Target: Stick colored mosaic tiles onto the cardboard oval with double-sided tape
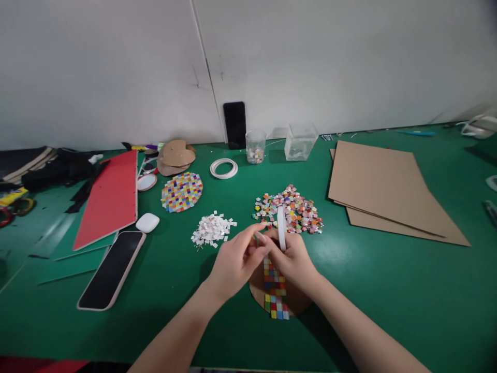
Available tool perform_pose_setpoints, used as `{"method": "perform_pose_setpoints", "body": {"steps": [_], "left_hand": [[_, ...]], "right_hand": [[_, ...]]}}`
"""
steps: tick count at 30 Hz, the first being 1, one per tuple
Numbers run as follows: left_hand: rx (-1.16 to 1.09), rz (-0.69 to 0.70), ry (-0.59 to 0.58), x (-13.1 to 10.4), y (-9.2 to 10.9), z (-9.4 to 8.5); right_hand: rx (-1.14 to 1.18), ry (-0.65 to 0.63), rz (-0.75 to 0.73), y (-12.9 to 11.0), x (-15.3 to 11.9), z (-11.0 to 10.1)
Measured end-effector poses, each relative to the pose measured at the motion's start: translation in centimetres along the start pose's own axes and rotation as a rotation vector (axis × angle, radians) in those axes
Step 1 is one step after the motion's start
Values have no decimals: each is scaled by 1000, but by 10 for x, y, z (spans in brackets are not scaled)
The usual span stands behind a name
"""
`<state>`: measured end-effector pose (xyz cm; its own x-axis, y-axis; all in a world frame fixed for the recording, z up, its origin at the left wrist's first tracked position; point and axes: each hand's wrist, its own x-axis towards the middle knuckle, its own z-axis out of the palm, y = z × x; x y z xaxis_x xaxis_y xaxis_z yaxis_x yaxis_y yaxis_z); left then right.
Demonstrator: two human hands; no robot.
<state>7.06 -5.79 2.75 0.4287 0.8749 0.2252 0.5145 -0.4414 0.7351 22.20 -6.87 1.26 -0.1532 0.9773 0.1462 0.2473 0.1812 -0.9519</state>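
My right hand [294,259] grips a narrow roll of white tape [281,228], which stands on edge between its fingers. Close against it, my left hand [236,259] has thumb and fingertips drawn together at the right thumb; whatever is in that pinch is too small to make out. Below both hands lies a round cardboard disc [258,290], partly covered by a strip of coloured mosaic tiles [275,285]. Just beyond the hands spreads a heap of mixed coloured tiles [298,210]. A pile of small white squares [213,229] sits left of them.
At the left are a phone [111,272], a white case [148,223], a red board [111,197] and a tiled disc [182,192]. Farther back stand another tape roll [213,170], a cup [256,146], a clear box [301,142] and an upright phone [235,125]. Cardboard sheets [380,186] lie right.
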Motion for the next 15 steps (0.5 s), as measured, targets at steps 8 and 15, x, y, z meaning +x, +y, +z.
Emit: {"method": "perform_pose_setpoints", "body": {"steps": [8,15], "left_hand": [[223,236,147,1,-5,0],[55,69,258,-1,-6,-5]], "right_hand": [[383,-132,214,-4,-2,6],[505,-181,262,-9,-1,3]]}}
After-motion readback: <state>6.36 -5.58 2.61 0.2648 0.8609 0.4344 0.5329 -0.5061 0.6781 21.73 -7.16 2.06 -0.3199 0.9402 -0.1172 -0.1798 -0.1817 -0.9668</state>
